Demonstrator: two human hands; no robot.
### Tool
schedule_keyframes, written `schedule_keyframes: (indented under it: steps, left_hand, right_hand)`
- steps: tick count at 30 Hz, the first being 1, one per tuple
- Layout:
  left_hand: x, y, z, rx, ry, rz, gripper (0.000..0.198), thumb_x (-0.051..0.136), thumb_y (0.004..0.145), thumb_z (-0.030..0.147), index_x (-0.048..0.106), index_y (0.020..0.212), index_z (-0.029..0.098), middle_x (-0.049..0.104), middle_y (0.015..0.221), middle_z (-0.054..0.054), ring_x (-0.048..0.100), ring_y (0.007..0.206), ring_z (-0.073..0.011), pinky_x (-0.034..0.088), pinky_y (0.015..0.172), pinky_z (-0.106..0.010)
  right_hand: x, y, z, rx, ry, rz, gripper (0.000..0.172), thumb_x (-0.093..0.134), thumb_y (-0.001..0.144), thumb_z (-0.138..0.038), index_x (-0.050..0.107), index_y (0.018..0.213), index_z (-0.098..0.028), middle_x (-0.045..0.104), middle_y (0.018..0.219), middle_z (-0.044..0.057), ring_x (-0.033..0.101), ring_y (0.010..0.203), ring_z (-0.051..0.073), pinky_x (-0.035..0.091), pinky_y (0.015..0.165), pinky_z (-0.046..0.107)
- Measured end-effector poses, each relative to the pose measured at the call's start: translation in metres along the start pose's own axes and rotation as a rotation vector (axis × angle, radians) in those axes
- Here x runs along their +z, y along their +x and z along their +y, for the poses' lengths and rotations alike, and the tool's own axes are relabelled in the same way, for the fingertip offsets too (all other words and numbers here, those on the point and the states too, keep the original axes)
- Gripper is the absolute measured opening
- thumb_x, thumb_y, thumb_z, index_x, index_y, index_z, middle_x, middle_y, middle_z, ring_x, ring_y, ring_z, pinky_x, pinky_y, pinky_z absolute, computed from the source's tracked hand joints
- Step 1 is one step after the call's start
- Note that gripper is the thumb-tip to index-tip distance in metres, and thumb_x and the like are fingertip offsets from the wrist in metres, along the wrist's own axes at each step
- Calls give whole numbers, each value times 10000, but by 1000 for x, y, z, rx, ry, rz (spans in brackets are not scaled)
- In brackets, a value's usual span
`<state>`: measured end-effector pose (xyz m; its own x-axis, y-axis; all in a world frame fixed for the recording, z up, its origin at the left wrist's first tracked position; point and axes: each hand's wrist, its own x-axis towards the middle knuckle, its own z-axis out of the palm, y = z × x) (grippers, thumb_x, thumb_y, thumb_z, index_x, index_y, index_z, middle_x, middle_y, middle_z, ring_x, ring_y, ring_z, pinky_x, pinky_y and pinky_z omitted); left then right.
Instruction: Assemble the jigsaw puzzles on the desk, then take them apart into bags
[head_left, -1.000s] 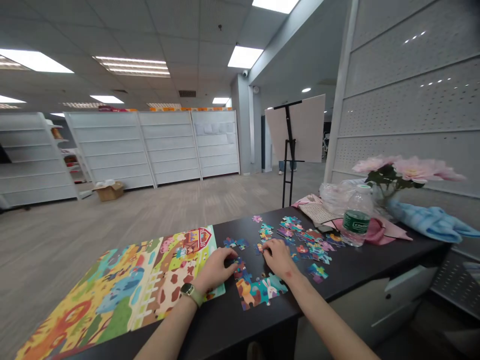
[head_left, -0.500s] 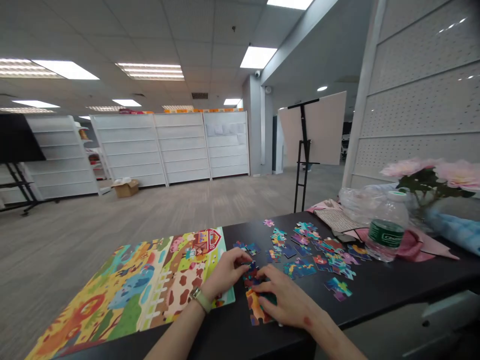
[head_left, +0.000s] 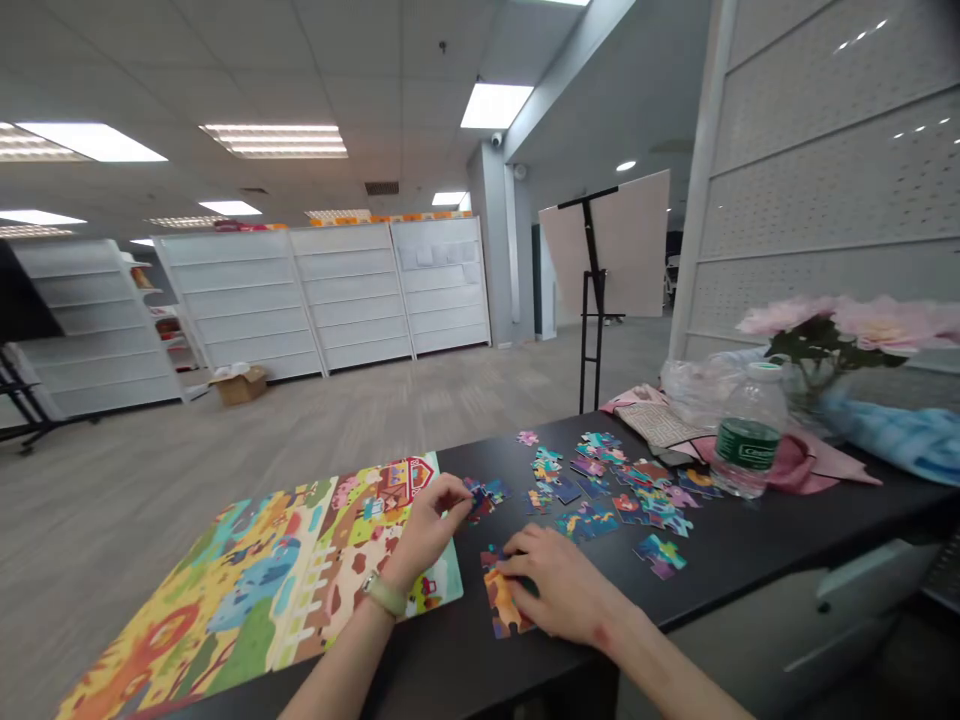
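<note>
- While the right hand point(head_left: 555, 590) reached toward the loose pieces point(head_left: 622, 495) a second ago, it now lies palm down on the joined cluster point(head_left: 501, 605) at the near edge of the bench point(head_left: 750, 560). Its grip is apart, with the fingers spread flat rather than curled round anything.
- The left hand point(head_left: 431, 522) has left the top edge of that cluster, where it was half a second ago, and has moved up and to the left. It now sits over the right border of the farm picture sheet point(head_left: 300, 560).
- Its grip looks pinched together, thumb against forefinger, on a small piece point(head_left: 475, 499). The piece is dark and partly hidden by the fingertips, so its picture cannot be read.
- That piece is held just beside the loose pair point(head_left: 495, 489) and apart from the cluster.
- The cluster has drifted nearer the bench edge, and more of it is now covered by the right palm.
- As a judgement, the puzzle work is at a pause between fits. The built part is pinned steady under one hand, while a single piece has been taken away from it and not pressed in.
- The water bottle point(head_left: 746, 430) and the pink cloth point(head_left: 814, 468) lie untouched, well apart from both hands.
</note>
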<state>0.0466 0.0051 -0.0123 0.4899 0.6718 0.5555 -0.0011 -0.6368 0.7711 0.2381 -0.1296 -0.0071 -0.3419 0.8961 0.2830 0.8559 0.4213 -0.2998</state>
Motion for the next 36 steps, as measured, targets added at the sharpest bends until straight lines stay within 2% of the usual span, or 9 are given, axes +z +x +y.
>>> schedule_keyframes:
  steps: [2,4,7,10,14,21,26,29,36]
  left_hand:
    - [-9,1,-3,-78,-96,2,166,678,844,316,619,907,173,586,826,-14,558,746,-146,443,676,-250]
    - [-15,-1,-3,-161,-107,-112,217,692,823,331,623,948,168,582,792,-1,556,715,-139,442,653,-242]
    - [-15,-8,1,-204,93,-328,162,679,803,264,655,926,162,601,754,4,561,693,-137,433,634,-233]
    - [-11,-11,5,-167,267,-425,139,670,767,199,689,901,167,642,772,-6,580,709,-145,441,650,-238]
    - [-11,-11,4,-156,304,-427,167,680,754,202,717,915,176,678,813,-20,605,741,-158,455,671,-245]
    - [-15,-11,-7,-131,337,-456,132,688,774,214,755,885,187,720,875,-30,643,794,-162,474,716,-238]
    - [-19,-7,-3,-122,276,-447,149,666,807,229,770,907,195,729,912,-33,653,825,-167,478,742,-238]
    - [-18,-6,1,-143,244,-485,174,633,830,237,769,927,190,735,918,-36,661,831,-171,486,749,-237]
    - [-10,-10,2,-92,430,-520,208,612,754,153,773,878,202,715,870,-22,646,779,-152,466,710,-221]
  right_hand:
    - [3,-3,-6,47,-33,27,219,532,914,-261,743,969,-264,708,994,24,586,954,215,408,820,351]
    - [7,-7,-10,76,-25,65,230,516,916,-229,732,989,-260,710,1041,18,583,981,211,405,854,350]
    - [13,-12,-10,89,38,110,263,511,921,-205,724,1053,-281,706,1121,-5,568,1034,201,399,910,337]
    - [16,-14,-8,124,64,142,280,506,927,-201,739,1055,-289,715,1130,-6,560,1051,205,399,932,337]
    - [18,-13,-5,153,71,170,284,509,927,-208,757,1039,-291,725,1135,-5,570,1041,211,413,929,344]
    - [12,-6,12,50,76,138,276,530,919,-216,778,1003,-304,742,1109,-2,591,1007,199,437,913,329]
    - [14,-4,17,58,89,150,261,545,921,-228,776,1008,-314,741,1116,-9,597,1008,189,444,917,320]
    - [18,-5,18,80,91,157,262,540,927,-236,776,1021,-300,738,1124,7,596,1016,198,445,922,334]
    - [17,-7,17,82,93,167,268,534,931,-237,776,1028,-298,742,1118,1,591,1008,204,447,918,337]
